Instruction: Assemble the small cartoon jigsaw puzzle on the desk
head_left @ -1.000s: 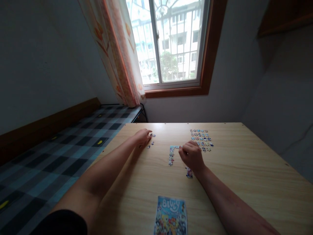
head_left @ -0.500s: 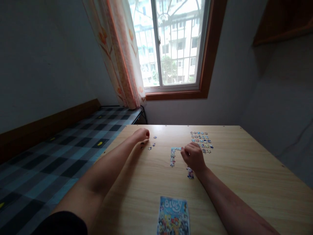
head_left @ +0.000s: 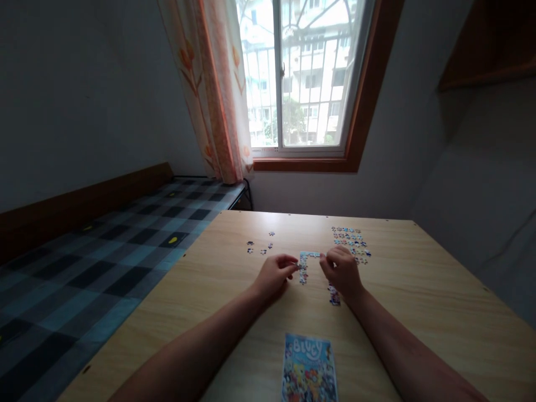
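A partly joined jigsaw puzzle [head_left: 303, 271] lies on the table as a corner, one strip running toward me and a short row along its far side. My left hand [head_left: 276, 274] is at the left edge of that strip, thumb and fingers pinched on a small puzzle piece, mostly hidden by the fingertips. At the right end of the far row, my right hand [head_left: 340, 269] rests with its fingers curled closed; what they hold, if anything, is hidden. Partly covered by the right wrist is a small joined cluster of pieces [head_left: 334, 296].
Several loose pieces [head_left: 270, 245] lie at the far left of the wooden table [head_left: 226, 312]. Rows of pieces [head_left: 347, 237] are spread beyond my right hand. A Bluey picture sheet [head_left: 309, 368] lies near me. A bed with a checked cover [head_left: 125, 240] adjoins the left.
My left hand has come from the loose pieces at the far left, toward me and rightward, to the joined strip. My right hand stays by the far row. The view has shifted slightly.
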`<state>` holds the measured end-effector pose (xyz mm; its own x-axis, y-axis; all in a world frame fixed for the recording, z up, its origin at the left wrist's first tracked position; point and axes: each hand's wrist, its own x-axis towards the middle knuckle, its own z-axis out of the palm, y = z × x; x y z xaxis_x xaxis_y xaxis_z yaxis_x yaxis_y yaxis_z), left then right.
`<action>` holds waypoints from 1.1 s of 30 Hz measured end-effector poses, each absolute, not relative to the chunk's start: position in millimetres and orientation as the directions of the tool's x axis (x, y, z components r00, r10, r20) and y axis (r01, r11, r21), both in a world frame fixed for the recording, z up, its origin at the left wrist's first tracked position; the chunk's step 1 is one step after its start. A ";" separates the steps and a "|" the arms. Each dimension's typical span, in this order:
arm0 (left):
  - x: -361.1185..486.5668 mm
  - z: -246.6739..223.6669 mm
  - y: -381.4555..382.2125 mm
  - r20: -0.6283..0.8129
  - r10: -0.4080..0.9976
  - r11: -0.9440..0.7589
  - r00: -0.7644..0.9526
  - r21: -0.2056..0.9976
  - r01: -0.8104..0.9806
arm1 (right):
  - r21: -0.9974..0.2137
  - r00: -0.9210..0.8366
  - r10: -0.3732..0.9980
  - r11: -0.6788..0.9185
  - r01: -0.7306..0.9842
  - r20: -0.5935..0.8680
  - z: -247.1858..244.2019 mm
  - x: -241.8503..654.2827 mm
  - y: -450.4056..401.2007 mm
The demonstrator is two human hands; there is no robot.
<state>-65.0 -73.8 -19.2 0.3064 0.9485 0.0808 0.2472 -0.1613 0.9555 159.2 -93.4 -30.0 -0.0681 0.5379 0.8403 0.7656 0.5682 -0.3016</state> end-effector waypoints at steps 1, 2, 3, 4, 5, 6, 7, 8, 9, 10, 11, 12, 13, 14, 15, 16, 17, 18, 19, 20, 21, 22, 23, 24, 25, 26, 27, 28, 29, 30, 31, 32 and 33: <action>-60.7 -23.0 -79.7 0.125 0.931 -0.226 0.343 0.935 0.274 | -0.298 -0.093 0.548 0.581 0.757 0.832 -29.3 157.3 -94.9; -58.5 -24.9 -83.2 0.170 0.910 -0.297 0.378 0.904 0.307 | -0.299 -0.117 0.559 0.594 0.746 0.821 -28.5 155.1 -96.4; -57.9 -25.3 -84.8 0.197 0.896 -0.338 0.398 0.884 0.323 | -0.304 -0.140 0.573 0.608 0.733 0.808 -27.5 152.8 -97.7; -58.7 -24.7 -84.8 0.209 0.890 -0.354 0.405 0.877 0.326 | -0.311 -0.163 0.585 0.622 0.719 0.795 -26.5 150.5 -99.0; -60.3 -23.7 -83.8 0.210 0.894 -0.347 0.396 0.883 0.315 | -0.316 -0.185 0.595 0.635 0.705 0.782 -25.4 148.4 -100.0; -62.1 -22.9 -82.1 0.201 0.903 -0.322 0.379 0.901 0.291 | -0.320 -0.207 0.602 0.648 0.692 0.771 -24.4 146.6 -100.7; -63.9 -22.4 -80.3 0.188 0.914 -0.292 0.360 0.920 0.261 | -0.322 -0.227 0.606 0.659 0.679 0.762 -23.7 145.4 -101.1; -65.4 -22.3 -78.7 0.176 0.921 -0.267 0.349 0.935 0.235 | -0.324 -0.243 0.608 0.670 0.668 0.756 -23.3 144.6 -101.1; -66.5 -22.8 -77.5 0.167 0.924 -0.250 0.343 0.944 0.215 | -0.325 -0.256 0.608 0.678 0.660 0.751 -23.4 144.5 -100.8; -67.1 -23.5 -76.7 0.161 0.926 -0.241 0.342 0.949 0.203 | -0.324 -0.265 0.607 0.685 0.653 0.749 -23.9 144.9 -100.3; -67.3 -24.2 -76.3 0.158 0.926 -0.236 0.344 0.951 0.199 | -0.321 -0.271 0.605 0.689 0.649 0.749 -24.7 145.7 -99.5; -67.2 -24.9 -76.3 0.156 0.925 -0.235 0.346 0.951 0.200 | -0.316 -0.277 0.603 0.691 0.649 0.748 -25.6 146.8 -98.7; -66.9 -25.2 -76.6 0.155 0.925 -0.236 0.348 0.950 0.204 | -0.310 -0.283 0.601 0.692 0.652 0.747 -26.6 148.0 -97.9; -66.6 -25.2 -77.0 0.154 0.924 -0.236 0.350 0.950 0.205 | -0.304 -0.290 0.602 0.692 0.655 0.744 -27.4 149.2 -97.3; -66.4 -24.8 -77.4 0.151 0.923 -0.233 0.353 0.951 0.202 | -0.300 -0.295 0.604 0.690 0.659 0.740 -27.9 150.1 -97.0; -66.3 -24.0 -77.7 0.146 0.922 -0.227 0.359 0.954 0.197 | -0.300 -0.300 0.611 0.686 0.663 0.733 -28.1 150.8 -96.9; -66.3 -23.1 -77.8 0.139 0.921 -0.220 0.364 0.957 0.190 | -0.301 -0.305 0.620 0.680 0.669 0.723 -27.8 151.1 -97.1; -66.4 -22.0 -77.9 0.134 0.920 -0.213 0.367 0.959 0.184 | -0.302 -0.307 0.630 0.671 0.677 0.713 -27.3 151.2 -97.4; -66.6 -21.0 -77.8 0.129 0.920 -0.207 0.369 0.962 0.179 | -0.300 -0.305 0.639 0.660 0.688 0.706 -26.5 150.9 -97.9; -66.8 -20.0 -77.6 0.126 0.920 -0.202 0.370 0.964 0.175 | -0.296 -0.299 0.646 0.647 0.702 0.702 -25.5 150.6 -98.5; -66.9 -19.2 -77.5 0.125 0.920 -0.200 0.371 0.965 0.170 | -0.289 -0.291 0.650 0.634 0.717 0.702 -24.6 150.2 -98.9; -66.9 -18.6 -77.4 0.126 0.919 -0.198 0.373 0.966 0.164 | -0.281 -0.282 0.650 0.623 0.730 0.705 -23.8 149.9 -99.3; -66.8 -18.3 -77.5 0.128 0.919 -0.198 0.374 0.968 0.155 | -0.274 -0.276 0.649 0.614 0.740 0.709 -23.2 149.7 -99.6; -66.6 -18.0 -77.6 0.131 0.917 -0.198 0.378 0.969 0.146 | -0.267 -0.274 0.646 0.611 0.745 0.712 -22.8 149.7 -99.8; -66.3 -17.9 -77.9 0.133 0.915 -0.198 0.381 0.970 0.138 | -0.263 -0.276 0.644 0.611 0.747 0.714 -22.6 149.7 -99.9; -66.0 -17.9 -78.2 0.134 0.914 -0.198 0.383 0.971 0.133 | -0.260 -0.279 0.640 0.615 0.745 0.715 -22.7 149.9 -100.0; -65.6 -17.9 -78.5 0.133 0.913 -0.197 0.386 0.972 0.130 | -0.257 -0.285 0.637 0.620 0.741 0.716 -22.8 150.1 -100.2; -65.3 -17.9 -78.7 0.131 0.912 -0.194 0.390 0.973 0.128 | -0.256 -0.289 0.634 0.625 0.737 0.718 -22.9 150.3 -100.3; -65.1 -17.8 -79.0 0.126 0.911 -0.190 0.392 0.973 0.129 | -0.254 -0.293 0.630 0.630 0.734 0.719 -23.1 150.3 -100.6; -65.0 -17.7 -79.1 0.121 0.912 -0.186 0.391 0.973 0.134 | -0.252 -0.295 0.627 0.634 0.731 0.720 -23.2 150.3 -100.9; -64.9 -17.4 -79.2 0.117 0.915 -0.183 0.387 0.973 0.139 | -0.251 -0.297 0.626 0.636 0.730 0.721 -23.2 150.2 -101.2; -64.9 -17.1 -79.3 0.113 0.916 -0.181 0.384 0.973 0.145 | -0.249 -0.298 0.624 0.637 0.730 0.722 -23.1 149.9 -101.6; -65.0 -16.8 -79.4 0.112 0.918 -0.180 0.382 0.972 0.148 | -0.247 -0.297 0.621 0.638 0.730 0.725 -23.1 149.7 -101.9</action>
<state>-65.0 -79.4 -16.8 0.3816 0.9175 0.1118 0.1480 -0.1801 0.9725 149.7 -101.9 -23.1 -0.2972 0.6210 0.7253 0.7296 0.6377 -0.2470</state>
